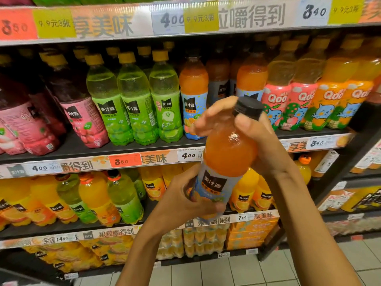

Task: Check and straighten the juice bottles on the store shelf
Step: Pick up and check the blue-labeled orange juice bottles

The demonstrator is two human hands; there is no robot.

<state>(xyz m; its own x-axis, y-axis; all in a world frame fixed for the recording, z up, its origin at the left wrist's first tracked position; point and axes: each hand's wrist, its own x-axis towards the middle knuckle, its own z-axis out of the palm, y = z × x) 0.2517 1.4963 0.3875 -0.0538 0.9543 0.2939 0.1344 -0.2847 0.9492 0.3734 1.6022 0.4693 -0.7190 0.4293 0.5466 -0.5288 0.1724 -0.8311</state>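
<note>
the orange juice bottle (227,153) with a black cap is held tilted in front of the shelf, off its board. the left hand (185,201) grips its lower label part, fingers curled around; the right hand (253,131) closes on the neck just under the cap — the thumb side is maybe only touching. behind, the middle shelf (99,148) carries green bottles (134,106), pink bottles (80,112) and qoo bottles (296,96). price tags (123,161) run along its edge — a tiled floor (237,271) is below.

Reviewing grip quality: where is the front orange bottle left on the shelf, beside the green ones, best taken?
Grip the orange bottle at its narrow neck under the cap, coming from the front: green bottles crowd its left, so the sides are tight.
</note>
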